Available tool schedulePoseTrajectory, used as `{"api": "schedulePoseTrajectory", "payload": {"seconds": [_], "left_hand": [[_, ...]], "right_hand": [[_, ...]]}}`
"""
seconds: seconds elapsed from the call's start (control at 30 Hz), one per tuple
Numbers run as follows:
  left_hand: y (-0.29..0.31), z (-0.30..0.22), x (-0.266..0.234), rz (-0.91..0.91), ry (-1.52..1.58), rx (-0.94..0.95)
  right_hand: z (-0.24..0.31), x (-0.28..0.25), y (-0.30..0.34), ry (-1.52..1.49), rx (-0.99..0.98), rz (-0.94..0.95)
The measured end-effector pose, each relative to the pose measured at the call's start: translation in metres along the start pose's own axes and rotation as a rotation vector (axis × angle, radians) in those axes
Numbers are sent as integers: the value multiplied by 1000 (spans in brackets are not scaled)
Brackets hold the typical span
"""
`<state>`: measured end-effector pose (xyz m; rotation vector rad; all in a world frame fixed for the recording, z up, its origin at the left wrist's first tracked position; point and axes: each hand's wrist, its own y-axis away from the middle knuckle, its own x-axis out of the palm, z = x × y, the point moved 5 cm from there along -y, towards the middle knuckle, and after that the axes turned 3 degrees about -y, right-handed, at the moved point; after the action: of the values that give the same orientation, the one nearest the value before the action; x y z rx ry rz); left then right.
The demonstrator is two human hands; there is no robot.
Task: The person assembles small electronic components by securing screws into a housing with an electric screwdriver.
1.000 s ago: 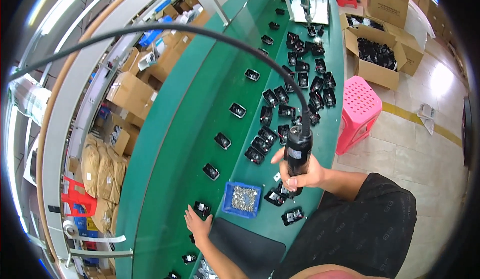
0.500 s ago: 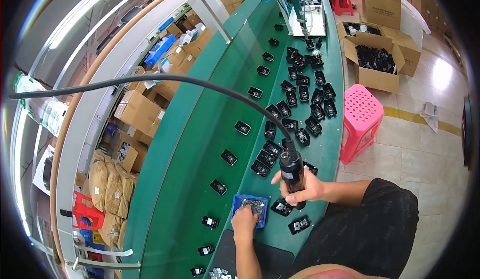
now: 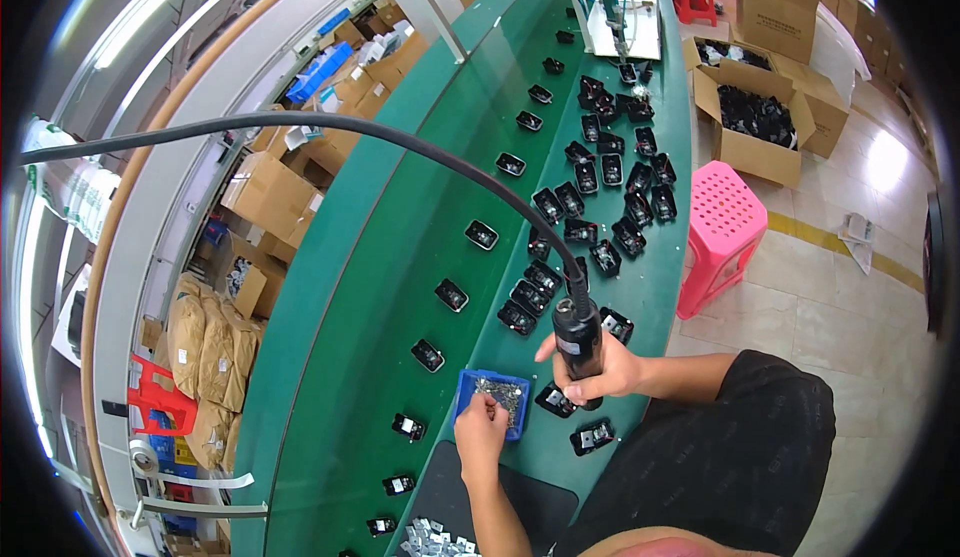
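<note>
Currently the right hand (image 3: 598,372) is clenched around a black electric screwdriver (image 3: 578,339), tip down over a small black part (image 3: 553,399) on the green bench (image 3: 400,257). The left hand (image 3: 482,425) is reached into the blue screw tray (image 3: 490,402), fingers apparently pinched on a screw; too small to confirm.

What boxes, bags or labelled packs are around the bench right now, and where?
Open cardboard boxes: floor, right of bench, brown, holding black parts.
Closed cardboard cartons: floor, left of bench, brown.
Tan sacks: stacked, lower left.
Blue screw tray: on bench, left hand in it.
Right hand: grips black screwdriver.
</note>
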<state>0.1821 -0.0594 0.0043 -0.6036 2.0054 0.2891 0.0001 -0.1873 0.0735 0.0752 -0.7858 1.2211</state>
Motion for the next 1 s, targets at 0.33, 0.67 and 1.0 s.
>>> {"api": "schedulePoseTrajectory", "payload": {"seconds": [0.33, 0.67, 1.0], "left_hand": [[66, -18, -6, -254, 658, -100], [92, -21, -5, -409, 974, -144], [53, 8, -14, -458, 233, -144]], "right_hand": [[-16, 7, -12, -74, 61, -48], [-14, 28, -32, -145, -152, 74], [-3, 29, -20, -87, -194, 79]]}}
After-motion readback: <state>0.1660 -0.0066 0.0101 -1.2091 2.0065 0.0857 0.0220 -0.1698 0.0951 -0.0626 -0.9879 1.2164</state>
